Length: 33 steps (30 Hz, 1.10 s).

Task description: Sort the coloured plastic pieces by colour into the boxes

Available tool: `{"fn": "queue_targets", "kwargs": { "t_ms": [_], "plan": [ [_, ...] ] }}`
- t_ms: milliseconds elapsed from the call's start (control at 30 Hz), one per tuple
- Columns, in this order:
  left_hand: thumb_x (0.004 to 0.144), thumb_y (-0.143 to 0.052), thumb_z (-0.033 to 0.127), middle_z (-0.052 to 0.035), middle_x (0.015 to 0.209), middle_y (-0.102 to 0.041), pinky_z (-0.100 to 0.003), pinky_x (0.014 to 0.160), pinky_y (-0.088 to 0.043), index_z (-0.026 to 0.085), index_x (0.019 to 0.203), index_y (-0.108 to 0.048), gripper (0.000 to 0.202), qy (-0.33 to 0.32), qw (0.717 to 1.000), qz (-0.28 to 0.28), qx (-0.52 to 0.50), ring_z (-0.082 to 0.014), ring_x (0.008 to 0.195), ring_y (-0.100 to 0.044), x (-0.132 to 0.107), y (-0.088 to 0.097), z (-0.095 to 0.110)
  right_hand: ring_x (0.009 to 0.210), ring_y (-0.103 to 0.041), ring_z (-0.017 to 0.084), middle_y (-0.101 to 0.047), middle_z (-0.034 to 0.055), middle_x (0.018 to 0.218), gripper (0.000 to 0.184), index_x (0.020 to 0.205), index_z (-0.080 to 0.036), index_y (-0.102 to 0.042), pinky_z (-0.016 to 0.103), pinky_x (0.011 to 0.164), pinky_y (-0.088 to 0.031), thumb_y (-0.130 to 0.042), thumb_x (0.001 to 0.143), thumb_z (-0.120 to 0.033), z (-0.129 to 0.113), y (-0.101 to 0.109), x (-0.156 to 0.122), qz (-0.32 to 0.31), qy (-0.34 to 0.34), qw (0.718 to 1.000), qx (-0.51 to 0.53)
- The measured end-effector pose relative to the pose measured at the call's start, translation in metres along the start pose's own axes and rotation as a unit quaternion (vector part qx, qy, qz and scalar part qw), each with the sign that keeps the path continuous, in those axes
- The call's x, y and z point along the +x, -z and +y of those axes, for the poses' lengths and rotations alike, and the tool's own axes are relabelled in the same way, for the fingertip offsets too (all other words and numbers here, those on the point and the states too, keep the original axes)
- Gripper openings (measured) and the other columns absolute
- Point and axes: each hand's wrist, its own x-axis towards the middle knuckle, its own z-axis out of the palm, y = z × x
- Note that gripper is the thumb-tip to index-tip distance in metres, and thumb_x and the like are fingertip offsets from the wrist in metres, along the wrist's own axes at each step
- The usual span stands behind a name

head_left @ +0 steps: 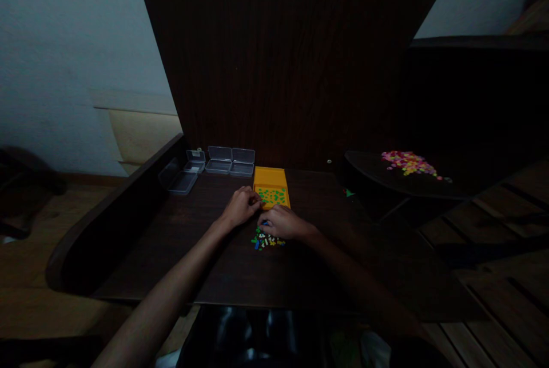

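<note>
- Center of the frame: an open yellow box (pixel 270 175) on the dark surface (pixel 311 193), its lid folded back and green pieces (pixel 278 194) scattered inside.
- Just below the box: a loose pile of mixed pieces (pixel 269 241) in blue, green, white and yellow, directly on the surface.
- Hands: the left hand (pixel 242 206) is curled, its fingertips at the box's left edge; the right hand (pixel 282 222) is half-closed over the pile's upper part, a blue piece (pixel 265 223) at its fingers. Whether either grips anything cannot be told.
- Upper left of center: clear cases (pixel 242 169) with raised lids, well apart from both hands.
- Probable hazards: the right hand's low position could sweep pieces sideways; a nudge from the left hand could tip or shift the box, spilling its contents.
- Further risk: the dim light and the pieces' smallness may cause colors to be confused or two pieces to be pinched together.
</note>
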Motion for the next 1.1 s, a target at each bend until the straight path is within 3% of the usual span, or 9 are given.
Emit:
{"fn": "queue_targets", "kwargs": {
  "t_ms": [233,367,600,800,1100],
  "plan": [
    [0.070,-0.061,0.014,-0.0020,0.065,-0.068,-0.020,0.063,-0.045,0.013,0.070,-0.074,0.014,0.084,0.993,-0.082,-0.019,-0.0151,0.068,-0.064,0.025,-0.007,0.006,0.074,-0.058,0.015,-0.068,0.0027,0.079,0.017,0.094,-0.021,-0.071,0.024,0.067,-0.038,-0.057,0.086,-0.024,0.000,-0.001,-0.001,0.006,-0.001,1.000,0.011],
    [0.068,-0.061,0.013,-0.0034,0.066,-0.071,-0.018,0.057,-0.043,0.013,0.071,-0.076,0.015,0.137,0.984,-0.112,-0.024,-0.0166,0.072,-0.068,0.032,-0.006,0.004,0.066,-0.053,0.012,-0.063,-0.0004,0.070,0.015,0.094,-0.019,-0.070,0.023,0.064,-0.035,-0.059,0.085,-0.024,0.004,0.005,-0.002,0.010,0.008,0.999,0.049],
    [0.067,-0.063,0.012,-0.0093,0.074,-0.074,-0.020,0.062,-0.044,0.011,0.075,-0.077,0.016,0.172,0.978,-0.114,-0.019,-0.0195,0.077,-0.069,0.036,-0.006,0.006,0.055,-0.045,0.008,-0.053,-0.0040,0.060,0.015,0.091,-0.013,-0.069,0.019,0.055,-0.031,-0.058,0.083,-0.019,0.039,0.026,-0.008,0.086,-0.041,0.985,0.142],
    [0.065,-0.068,0.013,-0.0092,0.075,-0.074,-0.022,0.067,-0.046,0.012,0.074,-0.077,0.012,0.168,0.980,-0.104,-0.012,-0.0199,0.076,-0.068,0.038,-0.007,0.002,0.053,-0.044,0.008,-0.053,-0.0032,0.058,0.017,0.085,-0.010,-0.071,0.019,0.053,-0.029,-0.058,0.083,-0.021,0.068,0.020,-0.002,0.112,-0.082,0.979,0.152],
    [0.075,-0.061,0.021,-0.0020,0.075,-0.066,-0.022,0.065,-0.044,0.015,0.092,-0.075,0.022,0.095,0.994,-0.053,-0.016,-0.0133,0.067,-0.058,0.026,0.004,-0.003,0.061,-0.056,0.011,-0.069,0.0029,0.071,0.019,0.090,-0.015,-0.076,0.021,0.058,-0.032,-0.059,0.083,-0.020,0.068,0.019,0.010,0.072,-0.079,0.993,0.051]
  ]
}}
